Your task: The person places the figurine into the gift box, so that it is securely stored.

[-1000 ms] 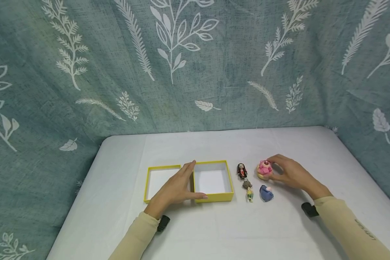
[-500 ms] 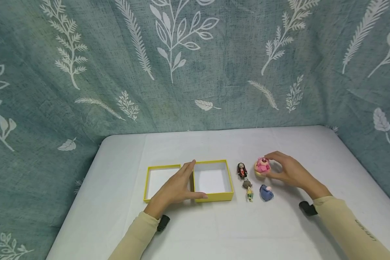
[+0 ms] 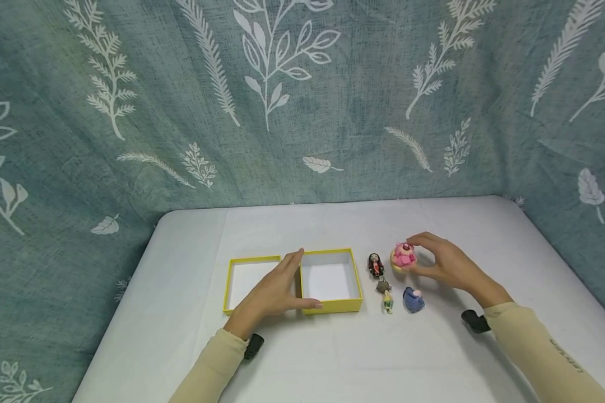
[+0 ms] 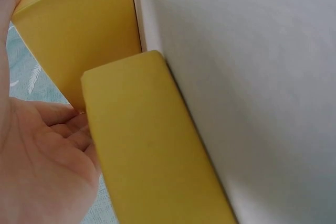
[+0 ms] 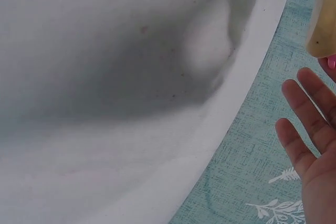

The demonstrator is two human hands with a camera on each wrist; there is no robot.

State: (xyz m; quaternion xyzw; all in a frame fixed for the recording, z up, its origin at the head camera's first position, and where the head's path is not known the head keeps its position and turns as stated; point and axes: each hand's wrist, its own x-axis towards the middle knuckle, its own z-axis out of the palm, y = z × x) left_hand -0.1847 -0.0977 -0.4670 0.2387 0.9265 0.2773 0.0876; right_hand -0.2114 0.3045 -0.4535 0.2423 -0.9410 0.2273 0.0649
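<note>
Between thumb and fingertips, my right hand [image 3: 446, 264] holds the pink figure [image 3: 404, 255] on its pale yellow base. In the right wrist view that base [image 5: 323, 22] shows at the upper right edge, above the spread lower fingers of the hand [image 5: 317, 129]. My left hand [image 3: 277, 289] grips the left side of the yellow box [image 3: 335, 305], thumb at the front and fingers at the back. The left wrist view shows the hand [image 4: 47, 156] around the box wall [image 4: 89, 35], with the yellow lid's side [image 4: 152, 145] nearer the camera.
The shallow yellow lid [image 3: 227, 285] lies open left of the box. To the box's right lie a dark-haired figure [image 3: 375, 265], a green-and-yellow figure [image 3: 387, 301] and a blue figure [image 3: 413, 300]. A patterned curtain [image 3: 292, 112] hangs behind the white table [image 3: 292, 358].
My right hand has moved a little left and away from me, carrying the pink figure closer to the dark-haired one. My left hand has stayed at the box.
</note>
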